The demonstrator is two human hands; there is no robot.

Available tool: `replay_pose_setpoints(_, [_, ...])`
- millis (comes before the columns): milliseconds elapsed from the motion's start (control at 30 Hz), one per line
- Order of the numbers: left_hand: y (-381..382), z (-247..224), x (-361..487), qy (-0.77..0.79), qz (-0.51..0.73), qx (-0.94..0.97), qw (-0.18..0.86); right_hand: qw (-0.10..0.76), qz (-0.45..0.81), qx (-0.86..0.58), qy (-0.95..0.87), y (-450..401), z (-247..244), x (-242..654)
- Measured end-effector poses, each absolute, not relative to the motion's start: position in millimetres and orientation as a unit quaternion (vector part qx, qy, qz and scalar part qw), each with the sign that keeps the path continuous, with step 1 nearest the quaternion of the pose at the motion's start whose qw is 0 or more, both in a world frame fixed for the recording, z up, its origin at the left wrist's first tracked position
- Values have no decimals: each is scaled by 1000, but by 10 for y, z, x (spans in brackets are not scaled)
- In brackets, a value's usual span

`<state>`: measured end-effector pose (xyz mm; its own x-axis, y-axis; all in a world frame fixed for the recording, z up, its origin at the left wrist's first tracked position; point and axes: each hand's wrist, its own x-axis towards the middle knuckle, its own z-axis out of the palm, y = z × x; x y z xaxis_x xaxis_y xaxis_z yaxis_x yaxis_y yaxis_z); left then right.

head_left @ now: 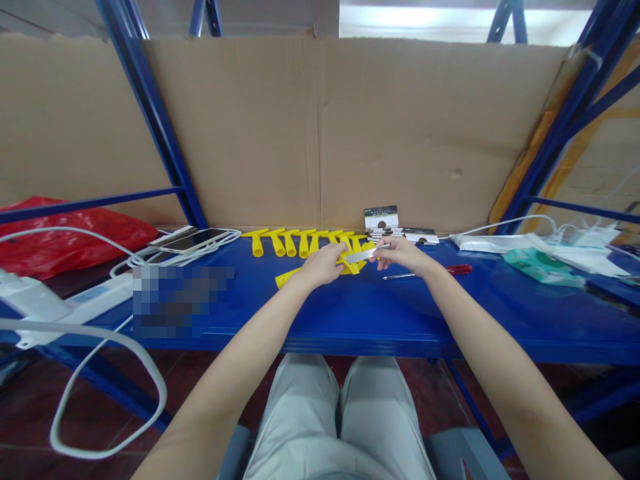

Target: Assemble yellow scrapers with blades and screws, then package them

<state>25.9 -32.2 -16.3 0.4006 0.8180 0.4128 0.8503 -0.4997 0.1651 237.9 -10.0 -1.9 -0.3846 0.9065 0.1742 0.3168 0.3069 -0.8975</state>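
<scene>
My left hand (323,265) is closed round a yellow plastic scraper (286,277); its tubular handle sticks out to the left and its wide end shows by my fingertips. Pinched in my right hand (400,253) is a thin, flat, silvery blade (361,255), its far end lying over or against the scraper's wide end. Whether the two are joined, I cannot tell. Behind my hands a row of several similar yellow scrapers (303,244) lies along the cardboard. Just below my right hand rests a screwdriver (459,269) with a red handle.
Small black-and-white printed packs (381,219) stand at the back against the cardboard wall (240,133). On the blue tabletop (370,313), a power strip (95,300), cables and a red bag (70,237) are left; white packaging and a green plastic wrapper (543,265) are right.
</scene>
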Motion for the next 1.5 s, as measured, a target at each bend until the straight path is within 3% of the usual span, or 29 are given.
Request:
replay_pose_setpoints(200, [-279, -194, 233, -493, -234, -837, 44, 288, 373, -438, -765, -13, -99, 2433])
replay_pose_setpoints(867, [-268, -209, 237, -483, -243, -841, 40, 207, 384, -441, -784, -50, -112, 2435])
replay_pose_setpoints(1333, [-284, -233, 266, -490, -219, -844, 16, 330, 444, -423, -717, -53, -220, 2181])
replay_pose_setpoints(1500, [-323, -216, 298, -473, -229, -851, -2, 326, 443, -435, -713, -47, -289, 2099])
